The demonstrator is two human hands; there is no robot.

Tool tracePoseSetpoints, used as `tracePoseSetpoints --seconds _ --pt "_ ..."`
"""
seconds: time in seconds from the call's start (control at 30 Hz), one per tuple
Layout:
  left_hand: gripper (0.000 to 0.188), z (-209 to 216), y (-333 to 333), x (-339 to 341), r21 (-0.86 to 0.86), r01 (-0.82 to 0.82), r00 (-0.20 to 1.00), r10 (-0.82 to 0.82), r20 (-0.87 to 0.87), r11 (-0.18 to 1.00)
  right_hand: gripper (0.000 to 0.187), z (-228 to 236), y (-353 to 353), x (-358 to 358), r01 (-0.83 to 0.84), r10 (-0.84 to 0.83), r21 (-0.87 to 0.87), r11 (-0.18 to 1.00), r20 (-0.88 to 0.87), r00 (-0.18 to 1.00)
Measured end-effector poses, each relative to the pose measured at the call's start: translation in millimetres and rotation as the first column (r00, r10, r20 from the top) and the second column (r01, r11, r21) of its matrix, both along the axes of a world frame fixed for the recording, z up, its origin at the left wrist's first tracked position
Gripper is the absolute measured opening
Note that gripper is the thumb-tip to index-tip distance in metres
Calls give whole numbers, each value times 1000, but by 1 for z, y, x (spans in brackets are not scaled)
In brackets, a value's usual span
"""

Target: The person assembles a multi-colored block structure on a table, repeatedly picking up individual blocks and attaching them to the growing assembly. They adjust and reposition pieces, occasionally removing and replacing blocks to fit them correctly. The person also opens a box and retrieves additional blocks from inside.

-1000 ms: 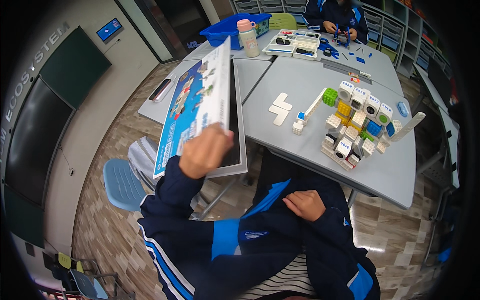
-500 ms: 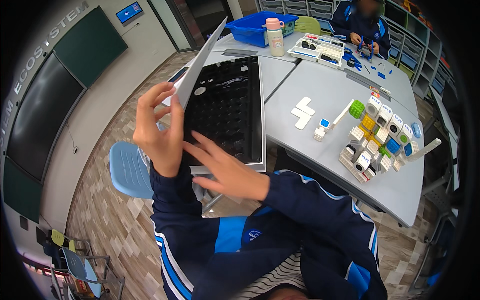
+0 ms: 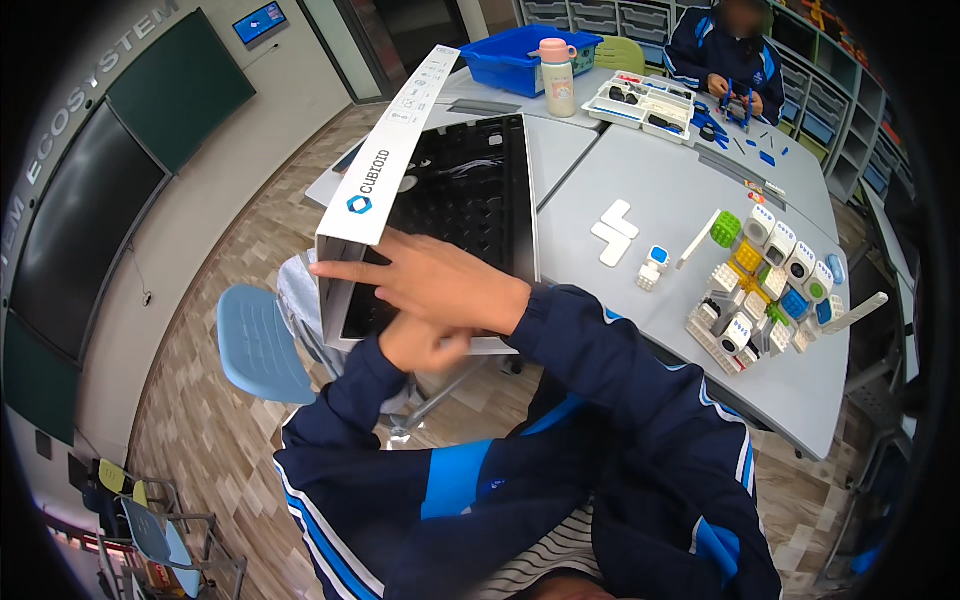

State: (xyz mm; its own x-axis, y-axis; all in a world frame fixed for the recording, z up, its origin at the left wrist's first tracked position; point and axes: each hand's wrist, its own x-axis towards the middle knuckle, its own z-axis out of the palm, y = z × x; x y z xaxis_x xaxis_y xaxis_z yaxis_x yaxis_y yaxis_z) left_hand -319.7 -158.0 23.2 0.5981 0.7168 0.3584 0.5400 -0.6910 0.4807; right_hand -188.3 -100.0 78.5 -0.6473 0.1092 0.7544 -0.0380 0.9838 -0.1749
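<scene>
An open white box point(image 3: 534, 220) sits on the table in front of me, lined with a black moulded tray point(image 3: 470, 200). Its white lid point(image 3: 395, 150) stands up along the left side, the printed edge facing up. My right hand point(image 3: 435, 280) reaches across the box's near left corner. Its fingers are stretched out and apart, their tips against the near end of the lid. Beneath it, my left hand point(image 3: 425, 345) is curled by the near edge of the box, partly covered and slightly blurred; whether anything is in it is hidden.
Right of the box lie white zigzag pieces point(image 3: 615, 232), a small block figure point(image 3: 653, 268) and a large block model point(image 3: 765, 285). A bottle point(image 3: 557, 80), a blue bin point(image 3: 500, 65) and a parts tray point(image 3: 640, 103) stand farther back. Another person point(image 3: 725, 60) handles blue parts. A blue chair point(image 3: 262, 340) stands left.
My left hand has left the lid and dropped below my right hand, curling up. My right hand has moved up and left to the lid, which has turned so its printed edge shows.
</scene>
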Motion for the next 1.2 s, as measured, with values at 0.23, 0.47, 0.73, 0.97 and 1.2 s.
tracePoseSetpoints --seconds 0.23,0.47,0.73,0.97,1.2 --pt "19 -1 201 -14 436 -364 815 508 -279 823 80 9 -20 -11 -90 71 -147 985 -129 989" --pt "23 2 411 42 182 -298 775 349 -527 937 82 -13 -29 13 -111 80 -250 962 -130 988" --pt "23 -32 453 43 136 -337 674 339 -656 932 78 -28 -49 23 -145 99 -563 813 -111 989" --pt "23 -16 409 33 119 -304 722 310 -618 945 78 -35 -49 11 -118 72 -505 855 -110 991" --pt "24 -2 321 77 32 -97 890 101 -444 995 79 -41 -52 9 -150 94 -552 820 -129 987"
